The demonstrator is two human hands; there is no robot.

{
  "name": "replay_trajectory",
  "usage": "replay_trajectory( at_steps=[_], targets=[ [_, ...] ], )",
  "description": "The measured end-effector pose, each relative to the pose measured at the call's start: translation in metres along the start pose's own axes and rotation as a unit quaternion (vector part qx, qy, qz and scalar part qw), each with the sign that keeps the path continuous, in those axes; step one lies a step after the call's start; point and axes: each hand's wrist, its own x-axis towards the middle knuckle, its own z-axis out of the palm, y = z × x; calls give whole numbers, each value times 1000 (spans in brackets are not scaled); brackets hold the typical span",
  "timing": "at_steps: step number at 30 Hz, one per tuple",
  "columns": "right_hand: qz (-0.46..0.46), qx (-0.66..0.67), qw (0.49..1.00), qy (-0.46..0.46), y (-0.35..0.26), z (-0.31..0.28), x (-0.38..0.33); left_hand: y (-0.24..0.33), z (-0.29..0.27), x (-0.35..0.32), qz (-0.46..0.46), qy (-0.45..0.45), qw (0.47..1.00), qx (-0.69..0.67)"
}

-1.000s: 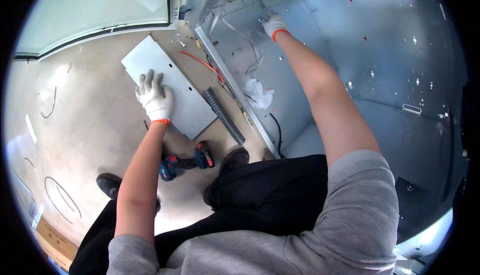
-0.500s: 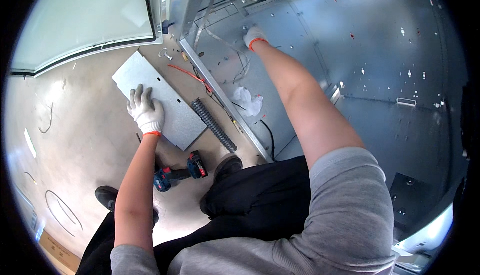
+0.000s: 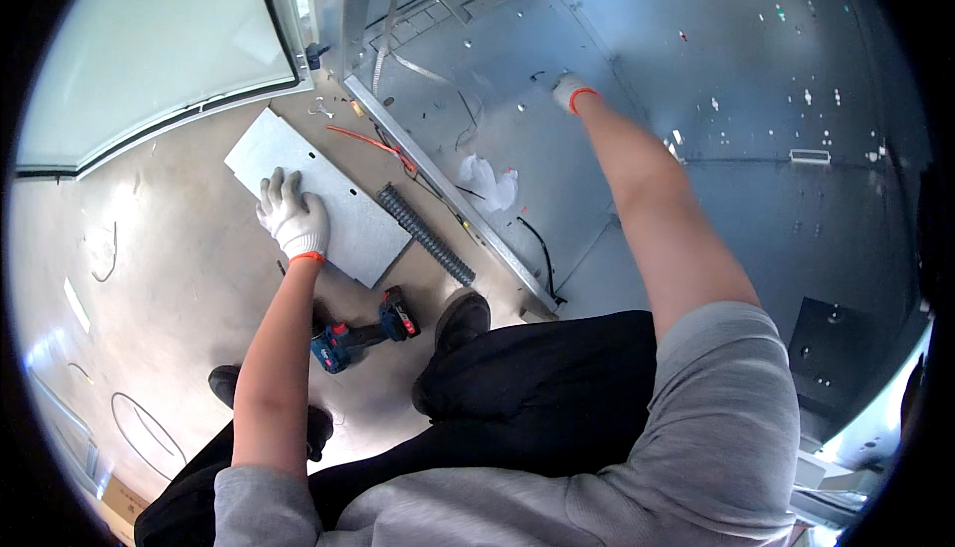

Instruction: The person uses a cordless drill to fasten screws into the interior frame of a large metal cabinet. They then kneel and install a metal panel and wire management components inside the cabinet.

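My left hand [image 3: 291, 214], in a white glove with grey fingertips and an orange cuff, lies with spread fingers on a flat sheet-metal panel [image 3: 343, 219] on the floor. Inside the large metal cabinet, my right hand [image 3: 570, 91], gloved alike, is low over the bottom plate [image 3: 567, 184] at the end of an outstretched arm. Its fingers look curled in; what they hold, if anything, is too small to make out. A small dark piece [image 3: 538, 77] lies just left of it on the plate.
A cordless drill [image 3: 343, 346] lies by my shoes. Corrugated conduit [image 3: 426, 234] and red cables [image 3: 373, 142] lie between panel and cabinet sill [image 3: 448, 189]. Crumpled white plastic [image 3: 487, 184] and a black cable [image 3: 539, 249] are inside the cabinet. An open door [image 3: 159, 60] stands at upper left.
My right hand has moved right across the cabinet's bottom plate, and a small dark piece shows where it was nearby. My left hand stays on the panel. The view has shifted slightly.
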Motion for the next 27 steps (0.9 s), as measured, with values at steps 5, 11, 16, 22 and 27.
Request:
replay_trajectory(
  at_steps=[5, 11, 16, 22, 27],
  targets=[
    [-14, 21, 984, -178, -39, -4, -35, -18, -14, -5, -9, -8, 999, 43],
    [-30, 107, 983, -150, -86, -53, -93, -25, -11, -6, -2, 2, 999, 33],
    [-38, 140, 983, 114, -98, -47, -94, -10, -2, -5, 2, -7, 1000, 18],
    [-298, 79, 945, 106, -212, -83, -120, -19, -8, -6, -8, -9, 1000, 27],
    [-259, 103, 956, 88, -265, -69, -114, -22, -7, -5, -15, 2, 1000, 19]
  ],
)
